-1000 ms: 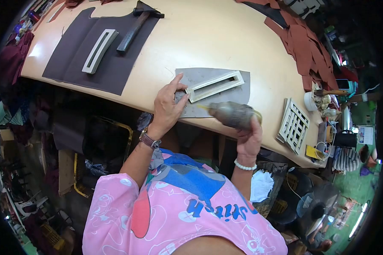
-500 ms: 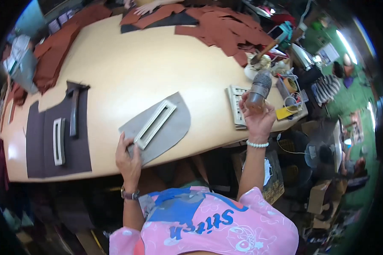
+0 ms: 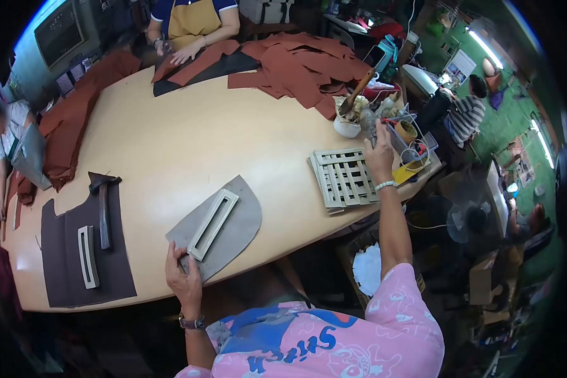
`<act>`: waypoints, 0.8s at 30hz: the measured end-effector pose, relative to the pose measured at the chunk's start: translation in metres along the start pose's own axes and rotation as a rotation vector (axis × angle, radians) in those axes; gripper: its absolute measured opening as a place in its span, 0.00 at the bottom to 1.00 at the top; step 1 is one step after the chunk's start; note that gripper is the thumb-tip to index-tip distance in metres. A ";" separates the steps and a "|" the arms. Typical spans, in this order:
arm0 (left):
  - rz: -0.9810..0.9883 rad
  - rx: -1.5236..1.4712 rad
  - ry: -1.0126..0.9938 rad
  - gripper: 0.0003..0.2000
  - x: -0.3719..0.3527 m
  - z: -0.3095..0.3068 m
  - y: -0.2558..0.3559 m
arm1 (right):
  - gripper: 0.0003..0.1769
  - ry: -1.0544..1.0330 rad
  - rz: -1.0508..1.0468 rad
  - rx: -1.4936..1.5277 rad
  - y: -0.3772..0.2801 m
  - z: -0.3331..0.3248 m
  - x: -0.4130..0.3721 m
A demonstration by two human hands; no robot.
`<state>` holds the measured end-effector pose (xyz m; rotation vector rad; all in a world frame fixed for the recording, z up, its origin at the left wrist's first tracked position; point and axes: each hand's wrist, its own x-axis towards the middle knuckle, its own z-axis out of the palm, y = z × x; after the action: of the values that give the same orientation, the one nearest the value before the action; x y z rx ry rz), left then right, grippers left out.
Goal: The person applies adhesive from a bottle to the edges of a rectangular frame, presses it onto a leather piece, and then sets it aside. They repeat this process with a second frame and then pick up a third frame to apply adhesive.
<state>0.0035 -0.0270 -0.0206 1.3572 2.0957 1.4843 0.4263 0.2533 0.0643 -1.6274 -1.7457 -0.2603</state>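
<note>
My left hand (image 3: 184,280) rests at the lower left corner of a grey leather-like piece (image 3: 242,217), fingers apart. Its fingertips lie beside the near end of a pale rectangular frame (image 3: 214,223) with a long slot, which sits on that piece. Stretched out to the right, my right hand (image 3: 379,154) is closed around a bottle (image 3: 368,125) with a dark ridged top, next to the wire basket (image 3: 422,135); fingers partly hide it. Below that hand lies a stack of pale slotted lattice panels (image 3: 343,176).
A hammer (image 3: 104,211) and a second slotted frame (image 3: 88,258) lie on a dark panel (image 3: 60,252) at left. Behind the bottle stands a white pot (image 3: 346,127) with a brush (image 3: 358,91). Red-brown pieces (image 3: 296,66) cover the far edge, where a person in an apron (image 3: 195,25) works.
My right hand has carried the bottle away from me, from above the table edge to beside the basket and pot. My left hand stays at the grey piece; the view has shifted.
</note>
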 end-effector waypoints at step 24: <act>0.088 0.020 0.071 0.24 0.000 0.001 -0.001 | 0.25 -0.520 0.946 1.948 -0.087 -0.013 -0.052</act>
<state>0.0039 -0.0258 -0.0217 1.4413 2.1236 1.5722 0.3473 0.1892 0.0689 -0.6488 -0.5050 1.7915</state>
